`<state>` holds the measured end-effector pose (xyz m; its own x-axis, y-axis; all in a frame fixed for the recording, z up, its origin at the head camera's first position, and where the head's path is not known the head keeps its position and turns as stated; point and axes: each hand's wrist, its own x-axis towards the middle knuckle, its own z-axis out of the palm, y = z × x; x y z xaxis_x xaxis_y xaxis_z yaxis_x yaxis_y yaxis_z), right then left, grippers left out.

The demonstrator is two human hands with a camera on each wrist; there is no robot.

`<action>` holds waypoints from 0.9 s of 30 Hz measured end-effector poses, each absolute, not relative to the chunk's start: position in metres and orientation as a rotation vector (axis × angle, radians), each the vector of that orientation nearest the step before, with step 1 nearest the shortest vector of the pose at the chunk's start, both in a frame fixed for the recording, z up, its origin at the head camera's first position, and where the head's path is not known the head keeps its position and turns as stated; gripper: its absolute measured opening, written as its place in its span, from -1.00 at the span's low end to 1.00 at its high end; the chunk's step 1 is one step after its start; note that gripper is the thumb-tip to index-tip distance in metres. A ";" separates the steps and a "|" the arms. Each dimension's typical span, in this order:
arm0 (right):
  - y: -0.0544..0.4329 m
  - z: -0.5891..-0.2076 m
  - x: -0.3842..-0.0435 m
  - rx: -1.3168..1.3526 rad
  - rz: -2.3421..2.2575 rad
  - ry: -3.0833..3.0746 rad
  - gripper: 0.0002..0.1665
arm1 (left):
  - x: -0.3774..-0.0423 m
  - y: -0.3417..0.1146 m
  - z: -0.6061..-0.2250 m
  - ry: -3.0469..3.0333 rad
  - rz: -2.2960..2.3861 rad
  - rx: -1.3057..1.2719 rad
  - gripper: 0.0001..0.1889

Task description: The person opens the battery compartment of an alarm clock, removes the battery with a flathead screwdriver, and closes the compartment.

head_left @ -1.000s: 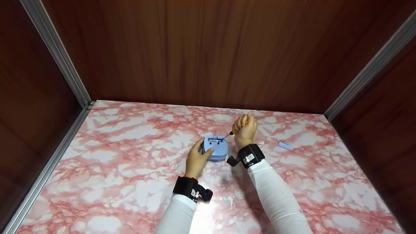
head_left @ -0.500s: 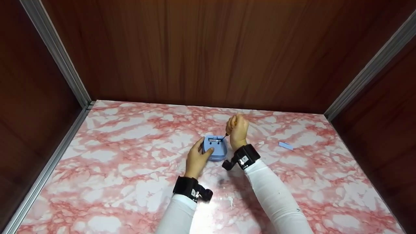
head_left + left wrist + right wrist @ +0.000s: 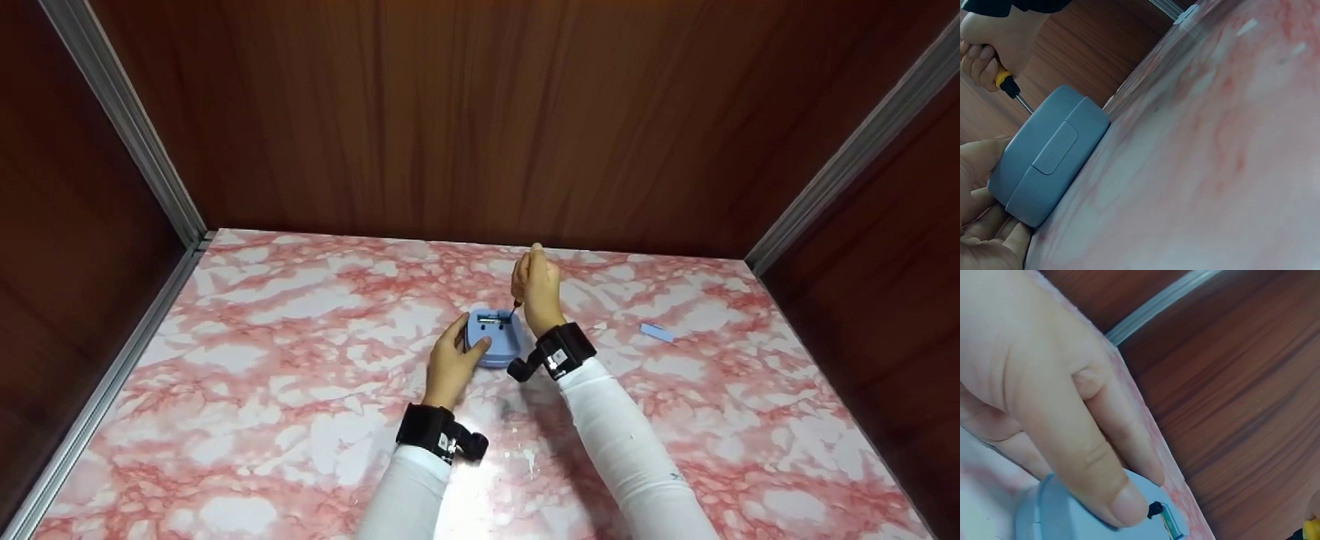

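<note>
Head view: the left hand (image 3: pixel 452 366) clamps a rounded blue plastic case (image 3: pixel 501 349) on the red-and-white marbled tabletop (image 3: pixel 285 375); the right hand's (image 3: pixel 541 289) grip wraps a yellow-and-black screwdriver (image 3: pixel 1008 84) at its far right corner — likely screw work, calling for steady, aligned turning.

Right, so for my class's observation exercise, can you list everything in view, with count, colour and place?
box: one, blue, on the table, between the hands
screwdriver: one, yellow and black with metal shaft, its tip at the box's far right corner
small flat piece: one, blue, on the table, right of the box
table: one, pink and white, beneath everything
walls: three, brown, left, back and right
metal strips: at least three, grey, along the walls
wristbands: two, black, one per wrist
sleeves: two, white, on both arms
left hand: one, bare, gripping the box's left side
right hand: one, bare, gripping the screwdriver
</note>
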<state>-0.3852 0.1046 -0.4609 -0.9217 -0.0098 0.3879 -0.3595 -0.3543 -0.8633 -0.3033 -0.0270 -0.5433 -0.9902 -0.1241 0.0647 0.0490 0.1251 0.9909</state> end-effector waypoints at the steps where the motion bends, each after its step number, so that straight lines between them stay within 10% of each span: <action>1: 0.105 -0.461 -0.385 0.471 2.389 -1.630 -0.30 | -0.303 -0.027 -0.543 -2.257 -1.994 0.080 -0.29; 27: 0.113 -0.459 -0.383 0.202 2.501 -1.311 -0.37 | -0.303 -0.027 -0.543 -2.203 -2.051 0.059 -0.31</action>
